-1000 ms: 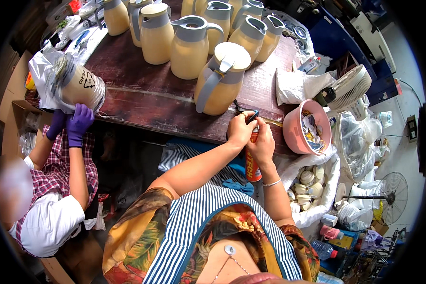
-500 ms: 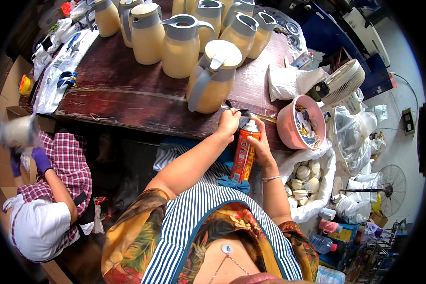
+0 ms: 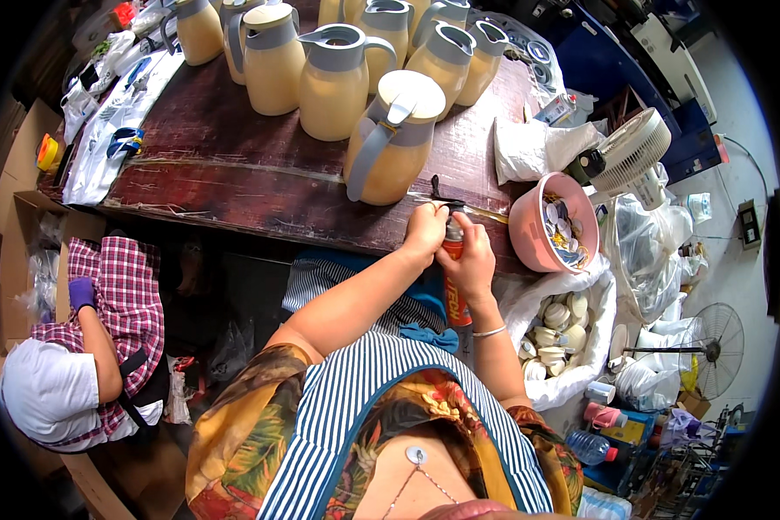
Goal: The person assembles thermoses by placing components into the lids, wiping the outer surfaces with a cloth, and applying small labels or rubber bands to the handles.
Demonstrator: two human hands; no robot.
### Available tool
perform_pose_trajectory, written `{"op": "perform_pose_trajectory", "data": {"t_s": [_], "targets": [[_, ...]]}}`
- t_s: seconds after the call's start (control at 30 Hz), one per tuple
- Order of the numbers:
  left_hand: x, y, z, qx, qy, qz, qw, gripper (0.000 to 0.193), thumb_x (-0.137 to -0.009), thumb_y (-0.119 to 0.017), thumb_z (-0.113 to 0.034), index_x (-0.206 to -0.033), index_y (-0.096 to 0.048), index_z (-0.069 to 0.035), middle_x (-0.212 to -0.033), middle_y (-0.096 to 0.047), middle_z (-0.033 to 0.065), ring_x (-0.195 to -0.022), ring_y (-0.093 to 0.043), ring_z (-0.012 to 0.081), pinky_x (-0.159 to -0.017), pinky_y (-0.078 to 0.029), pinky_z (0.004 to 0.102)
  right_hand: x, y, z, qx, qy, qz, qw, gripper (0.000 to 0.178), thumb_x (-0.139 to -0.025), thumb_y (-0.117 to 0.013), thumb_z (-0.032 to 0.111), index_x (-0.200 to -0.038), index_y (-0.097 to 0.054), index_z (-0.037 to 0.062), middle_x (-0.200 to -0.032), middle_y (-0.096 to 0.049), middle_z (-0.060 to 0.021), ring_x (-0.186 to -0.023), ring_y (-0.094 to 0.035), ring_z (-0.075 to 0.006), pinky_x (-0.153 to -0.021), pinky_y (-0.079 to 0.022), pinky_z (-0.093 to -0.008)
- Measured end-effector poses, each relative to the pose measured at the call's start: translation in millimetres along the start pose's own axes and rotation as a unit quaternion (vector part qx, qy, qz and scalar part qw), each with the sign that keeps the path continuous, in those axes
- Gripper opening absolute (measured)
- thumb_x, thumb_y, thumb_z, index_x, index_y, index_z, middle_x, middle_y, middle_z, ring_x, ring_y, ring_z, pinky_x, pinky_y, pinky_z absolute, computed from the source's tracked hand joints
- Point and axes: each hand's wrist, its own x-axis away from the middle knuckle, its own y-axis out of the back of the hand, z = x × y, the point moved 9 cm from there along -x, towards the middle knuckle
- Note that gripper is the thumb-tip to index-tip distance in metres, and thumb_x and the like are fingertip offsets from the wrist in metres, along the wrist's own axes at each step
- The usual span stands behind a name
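Observation:
Just off the table's front edge, an upright red spray can [image 3: 457, 305] with a metal top is in my right hand [image 3: 471, 264]. The right fingers cover much of its upper part. Against the can's top, my left hand [image 3: 425, 230] has its fingers curled closed; what they hold is hidden. A small black piece [image 3: 446, 198] with a thin upright tip shows just beyond my fingertips at the table edge. Nearest to my hands on the table stands a cream thermos jug [image 3: 392, 160] with a grey handle and a cream lid.
Several more cream jugs [image 3: 334, 100] crowd the far side of the dark red table [image 3: 234, 186]. On the right are a pink bucket [image 3: 533, 234] of small parts, a white fan [image 3: 630, 147] and a bag of cream lids [image 3: 546, 368]. A co-worker [image 3: 69, 381] bends at the left.
My right hand has shifted up and closer to my left, covering more of the can. The black piece shows more clearly. The jug the co-worker held has gone from view.

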Motion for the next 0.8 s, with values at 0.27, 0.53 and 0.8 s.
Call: {"op": "perform_pose_trajectory", "data": {"t_s": [0.27, 0.53, 0.8], "targets": [[25.4, -21.4, -12.8, -0.184, -0.081, -0.093, 0.975, 0.026, -0.095, -0.047, -0.013, -0.114, -0.061, -0.002, -0.103, -0.068, 0.0227, -0.098, -0.066, 0.0351, -0.087, -0.051, 0.042, 11.0, -11.5, -16.6, 0.099, -0.053, -0.037, 0.993, 0.05, -0.081, -0.069, 0.024, -0.127, -0.052, 0.0172, -0.095, -0.056, -0.0123, -0.089, -0.06, -0.034, -0.068, -0.051, -0.0434], [4.2, 8.0, 0.9, -0.142, -0.027, -0.09, 0.985, 0.027, -0.096, -0.044, -0.006, -0.113, -0.065, -0.003, -0.101, -0.07, 0.0141, -0.092, -0.066, 0.0227, -0.086, -0.051, 0.0358, -2.1, 59.1, 10.6, 0.03, -0.026, -0.083, 0.996, 0.076, -0.073, -0.078, 0.022, -0.141, -0.044, 0.0142, -0.103, -0.058, -0.0142, -0.096, -0.062, -0.0337, -0.082, -0.051, -0.0406], [29.1, 45.5, -4.7, 0.133, 0.129, -0.005, 0.983, 0.02, -0.101, -0.048, -0.016, -0.118, -0.055, -0.009, -0.106, -0.064, 0.001, -0.091, -0.062, 0.0122, -0.079, -0.05, 0.033, -79.2, 87.2, -74.7, 0.0, 0.033, -0.346, 0.938, 0.078, -0.081, -0.078, 0.029, -0.139, -0.036, -0.0009, -0.127, -0.05, -0.0273, -0.117, -0.051, -0.0449, -0.1, -0.04, -0.0482]]}}
